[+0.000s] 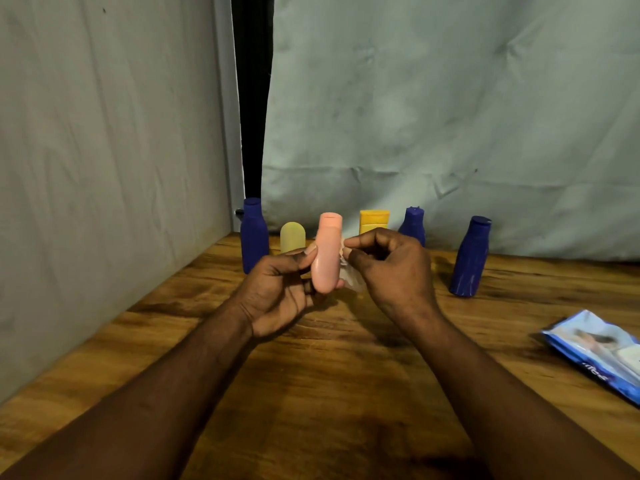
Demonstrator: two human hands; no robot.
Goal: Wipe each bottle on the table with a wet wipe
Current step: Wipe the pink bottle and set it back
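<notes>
left grip clasps pink bottle low down

Peach-pink bottle; yellow bottle; table — brown wood grain; wipes pack — blue, white; cloth grey-green.

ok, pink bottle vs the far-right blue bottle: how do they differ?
Colour: the pink bottle is pale salmon, the far-right blue bottle dark blue. State: pink is held in the left hand, with the right hand holding a wipe against it; blue stands untouched on the table. Both are cap-up.
</notes>
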